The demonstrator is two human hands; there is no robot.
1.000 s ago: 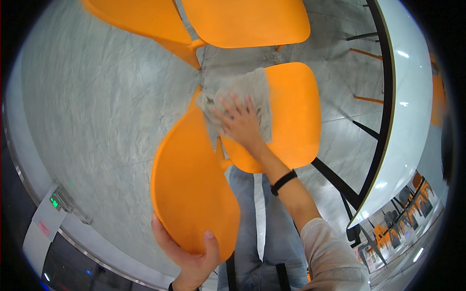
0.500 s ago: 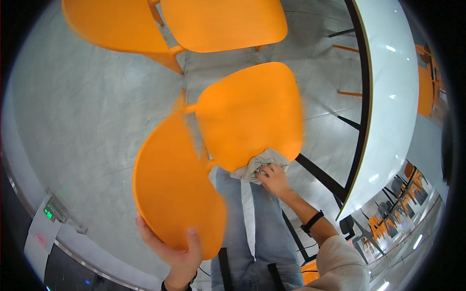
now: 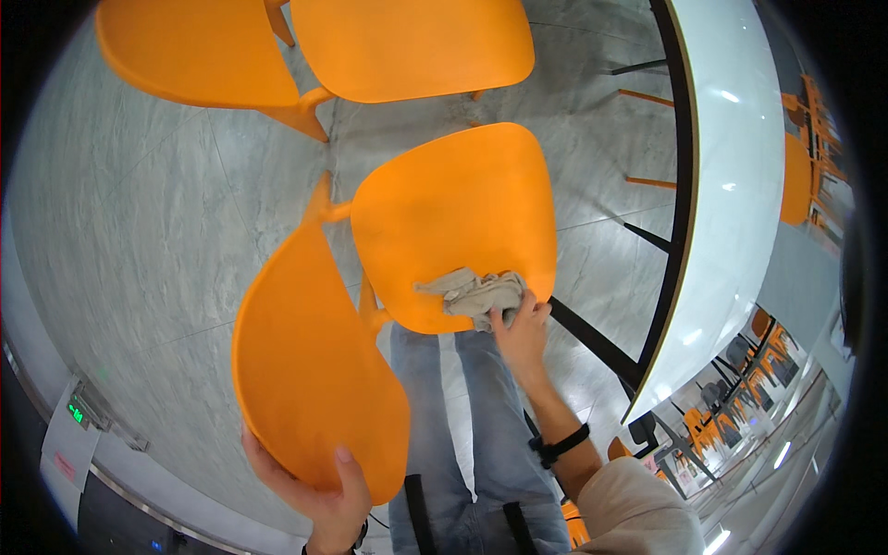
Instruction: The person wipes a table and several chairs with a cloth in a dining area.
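Note:
An orange chair stands in front of me, its seat [image 3: 453, 217] facing up and its curved backrest [image 3: 310, 370] to the left. The lower edge of that backrest is gripped by my left hand [image 3: 319, 495], with the thumb on the front face and the fingers partly hidden behind. A crumpled beige cloth [image 3: 481, 294] lies against the near edge of the seat. My right hand [image 3: 524, 338] holds the cloth at its near right side, fingers closed on it.
A white table [image 3: 731, 185] with a dark edge and black legs stands to the right. Another orange chair [image 3: 407, 46] is beyond this one. More chairs [image 3: 717, 430] line the far right. A wall with a green lit sign [image 3: 76, 413] is at lower left.
The cloth has moved from the seat's near rim a little onto its surface, with my right hand still on it. My left hand keeps its hold on the backrest. The view has shifted slightly.

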